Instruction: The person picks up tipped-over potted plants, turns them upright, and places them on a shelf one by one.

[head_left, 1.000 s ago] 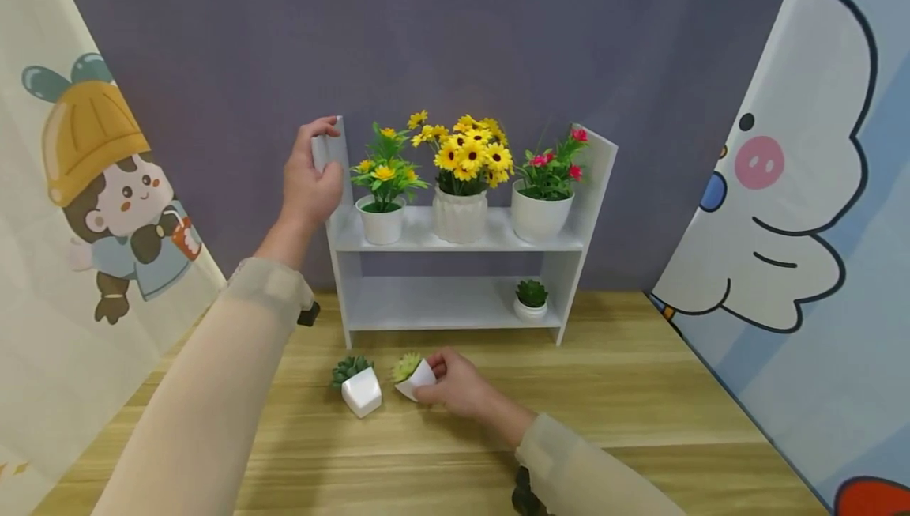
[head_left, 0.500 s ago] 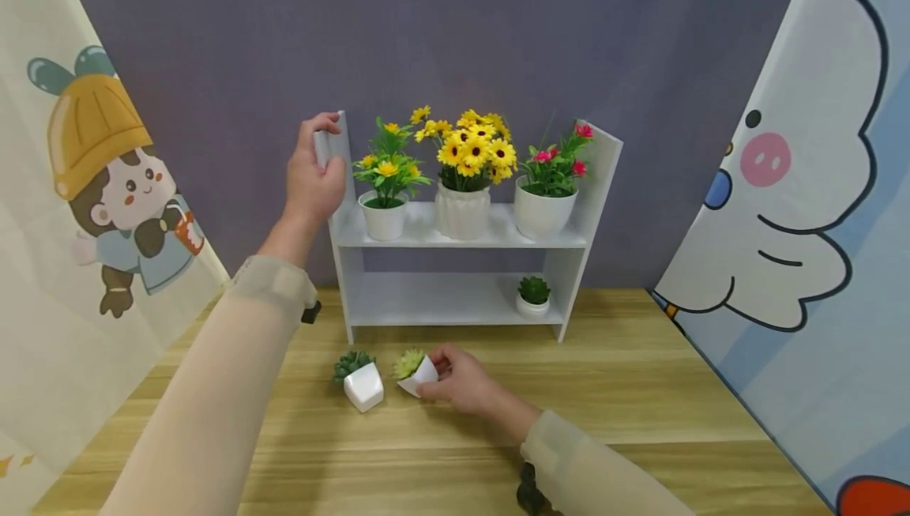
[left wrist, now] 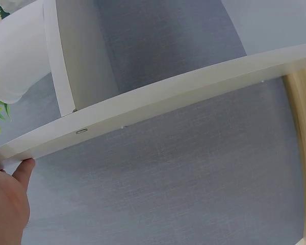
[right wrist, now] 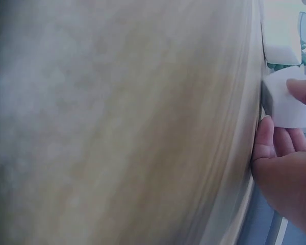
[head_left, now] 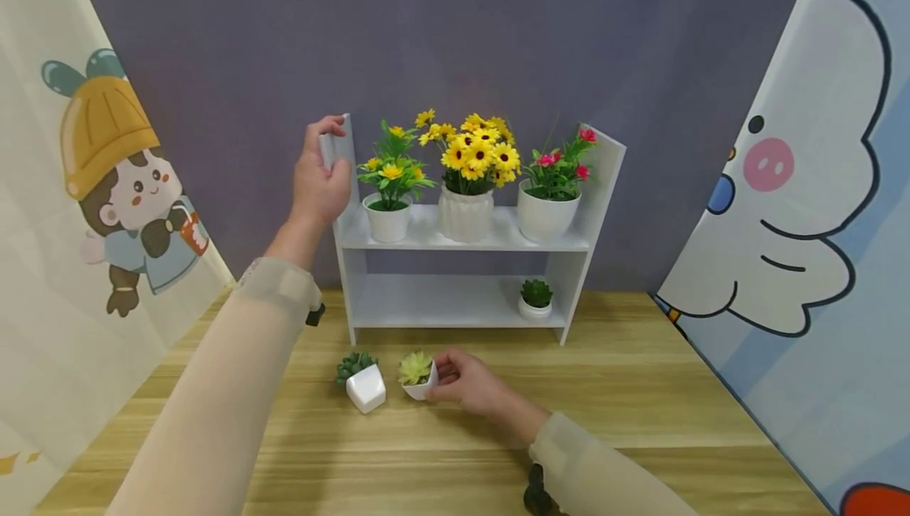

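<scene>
My right hand (head_left: pixel 469 383) holds a small white pot with a pale green succulent (head_left: pixel 415 370), thumb and fingers on the pot's side. The pot stands slightly tilted, low over the wooden table; the right wrist view shows the white pot (right wrist: pixel 290 99) between thumb and fingers. Left of it, a dark green succulent in a white faceted pot (head_left: pixel 366 388) lies tipped on its side. My left hand (head_left: pixel 321 180) grips the upper left side panel of a white two-tier shelf (head_left: pixel 462 326), fingers hooked over its edge. In the left wrist view, the thumb (left wrist: pixel 25 171) presses the panel.
On the upper tier stand a yellow-flowered plant (head_left: pixel 389 220), a pot of yellow daisies (head_left: pixel 465 212) and a red-flowered plant (head_left: pixel 549 212). A small succulent (head_left: pixel 535 299) sits at the lower tier's right end. A dark curtain (head_left: pixel 455 34) hangs behind.
My right hand has turned the pale green succulent's pot from lying tilted to nearly upright. The left hand keeps its grip on the shelf panel. The view has shifted slightly.
</scene>
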The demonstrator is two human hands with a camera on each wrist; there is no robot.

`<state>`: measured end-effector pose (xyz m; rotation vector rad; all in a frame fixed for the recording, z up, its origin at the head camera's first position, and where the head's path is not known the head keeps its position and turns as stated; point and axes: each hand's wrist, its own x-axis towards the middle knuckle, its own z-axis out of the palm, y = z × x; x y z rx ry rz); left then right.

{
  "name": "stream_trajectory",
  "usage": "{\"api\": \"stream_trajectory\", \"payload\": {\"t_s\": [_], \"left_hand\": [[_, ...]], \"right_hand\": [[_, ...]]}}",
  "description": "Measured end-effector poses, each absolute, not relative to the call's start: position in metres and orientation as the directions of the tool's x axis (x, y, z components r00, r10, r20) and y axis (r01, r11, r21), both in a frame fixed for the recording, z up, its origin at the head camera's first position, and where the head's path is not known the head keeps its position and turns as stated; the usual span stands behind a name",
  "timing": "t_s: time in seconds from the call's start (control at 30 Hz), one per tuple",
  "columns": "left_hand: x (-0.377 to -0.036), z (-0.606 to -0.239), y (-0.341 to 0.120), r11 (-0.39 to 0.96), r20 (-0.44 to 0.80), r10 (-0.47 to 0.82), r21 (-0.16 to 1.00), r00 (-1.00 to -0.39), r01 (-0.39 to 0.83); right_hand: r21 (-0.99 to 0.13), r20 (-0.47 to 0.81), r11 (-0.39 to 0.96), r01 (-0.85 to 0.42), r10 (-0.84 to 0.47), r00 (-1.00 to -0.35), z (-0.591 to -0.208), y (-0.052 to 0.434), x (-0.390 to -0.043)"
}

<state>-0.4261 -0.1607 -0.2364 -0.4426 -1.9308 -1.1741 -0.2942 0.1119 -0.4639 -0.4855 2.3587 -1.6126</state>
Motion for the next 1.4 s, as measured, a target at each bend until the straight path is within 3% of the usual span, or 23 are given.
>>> {"api": "stream_trajectory", "payload": {"t_s": [1.4], "left_hand": [[-0.4201,-0.2353,-0.1606,0.490,0.780,-0.087,0.575,-0.620,0.655]], "right_hand": [[-0.949,-0.065,0.305,-0.082,-0.442,-0.894,-0.4694,0.1157,-0.3008]]}}
